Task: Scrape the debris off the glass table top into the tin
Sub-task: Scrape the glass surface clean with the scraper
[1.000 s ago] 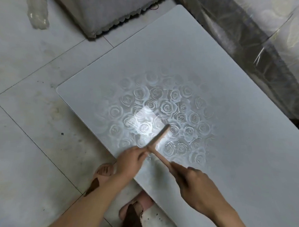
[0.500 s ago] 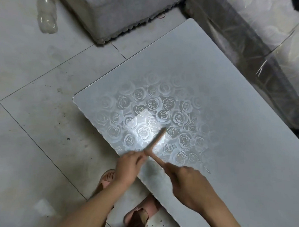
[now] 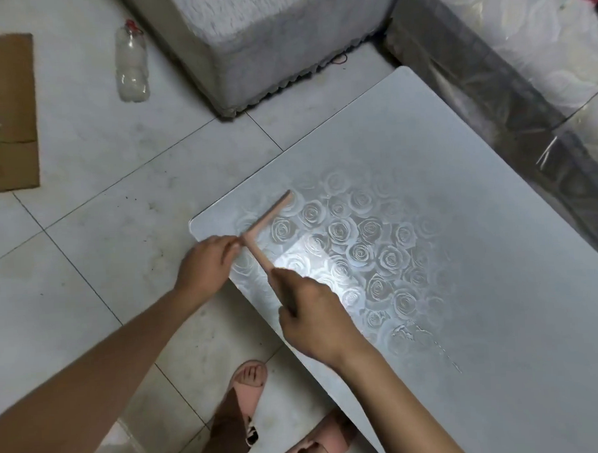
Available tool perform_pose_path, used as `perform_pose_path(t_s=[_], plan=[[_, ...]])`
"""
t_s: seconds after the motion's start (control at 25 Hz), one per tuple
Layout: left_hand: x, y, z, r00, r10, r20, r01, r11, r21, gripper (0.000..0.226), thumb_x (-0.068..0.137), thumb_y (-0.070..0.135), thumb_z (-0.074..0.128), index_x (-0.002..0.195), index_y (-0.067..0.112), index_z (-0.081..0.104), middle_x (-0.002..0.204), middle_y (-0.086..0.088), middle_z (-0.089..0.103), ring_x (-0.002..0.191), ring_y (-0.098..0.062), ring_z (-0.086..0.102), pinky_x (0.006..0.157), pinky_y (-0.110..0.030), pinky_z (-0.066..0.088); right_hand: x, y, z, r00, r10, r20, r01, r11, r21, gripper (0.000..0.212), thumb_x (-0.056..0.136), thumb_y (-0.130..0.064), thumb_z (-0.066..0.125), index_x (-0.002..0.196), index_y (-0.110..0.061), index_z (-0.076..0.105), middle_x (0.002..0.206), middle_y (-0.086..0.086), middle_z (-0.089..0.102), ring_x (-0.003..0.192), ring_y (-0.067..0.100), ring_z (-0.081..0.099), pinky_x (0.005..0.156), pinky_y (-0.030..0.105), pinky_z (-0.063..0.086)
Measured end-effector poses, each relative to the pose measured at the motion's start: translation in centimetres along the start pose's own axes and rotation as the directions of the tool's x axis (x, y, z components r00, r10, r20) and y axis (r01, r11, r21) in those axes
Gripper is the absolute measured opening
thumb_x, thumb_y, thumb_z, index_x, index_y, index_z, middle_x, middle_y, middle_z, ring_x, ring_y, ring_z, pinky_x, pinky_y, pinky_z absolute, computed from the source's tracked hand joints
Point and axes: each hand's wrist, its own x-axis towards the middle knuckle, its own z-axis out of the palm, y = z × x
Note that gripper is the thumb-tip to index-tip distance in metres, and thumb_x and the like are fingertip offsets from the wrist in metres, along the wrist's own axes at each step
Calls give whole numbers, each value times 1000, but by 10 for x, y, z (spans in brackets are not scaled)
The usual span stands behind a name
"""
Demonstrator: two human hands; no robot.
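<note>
A pink T-shaped scraper lies with its blade on the glass table top, close to the table's near left corner. My right hand grips the scraper's handle. My left hand pinches the near end of the blade at the table's left edge. The glass carries a rose pattern, and a thin trail of wet residue runs across it to the right of my right hand. No tin is in view.
A grey upholstered block stands on the tiled floor behind the table. A plastic-wrapped sofa runs along the far right. A clear plastic bottle and a cardboard sheet lie on the floor at left. My sandalled feet are below the table edge.
Both hands and the scraper have moved left across the glass, from its rose-patterned middle to the near left corner. The view has swung left, showing the bottle and cardboard.
</note>
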Motion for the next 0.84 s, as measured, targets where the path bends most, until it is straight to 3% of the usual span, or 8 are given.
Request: perform_pose_path(t_s=[0.08,0.24,0.4,0.56,0.68,0.76,0.84], plan=[[25,-16,-6,1000,-10,-22,12,997,81,29,97,20,48,120,10,63,109,-17,65,100,-37,60,82,-41,46,30,-6,7,1000,19,-3,-18,991,129,44,92,-12,49,135,-23,47,115,10,62,103,28,57,87,28,44],[36,-30,2,1000,31,5,-31,993,114,32,96,13,48,125,11,62,114,-15,64,105,-36,58,85,-41,45,48,19,12,989,147,25,-147,930,336,44,93,-16,54,135,-25,49,109,-2,61,84,14,57,66,17,43],[15,-12,17,997,62,-50,-59,997,46,31,92,6,55,121,11,65,104,-15,67,93,-37,60,77,-44,49,21,53,18,976,216,23,-211,912,352,43,95,-18,54,136,-28,48,117,-4,62,78,4,53,61,8,36],[-28,26,43,979,200,-26,-201,980,-15,35,83,-1,65,114,14,69,84,-11,69,76,-33,63,66,-35,49,-34,85,7,958,285,11,-271,898,347,38,94,-20,57,129,-34,53,99,-20,65,71,-9,57,57,5,38],[-51,44,52,972,209,109,-192,971,-142,38,89,4,58,123,20,65,91,-10,68,86,-30,60,74,-34,45,-65,87,-6,947,320,-17,-299,901,315,38,92,-20,59,128,-32,58,86,-25,65,72,-13,58,63,5,41],[-39,38,46,968,244,52,-237,964,-121,36,88,-1,59,119,15,67,91,-12,69,83,-33,62,74,-37,50,-53,74,-11,970,233,-72,-204,937,284,35,93,-23,58,127,-32,59,96,-27,67,87,-11,61,74,7,44],[-14,23,35,971,228,-67,-231,973,-28,34,84,-7,60,113,9,69,89,-16,70,78,-37,64,69,-44,54,-22,56,-12,986,152,-75,-125,952,280,32,95,-25,54,127,-29,59,109,-15,69,100,0,62,86,17,47]])
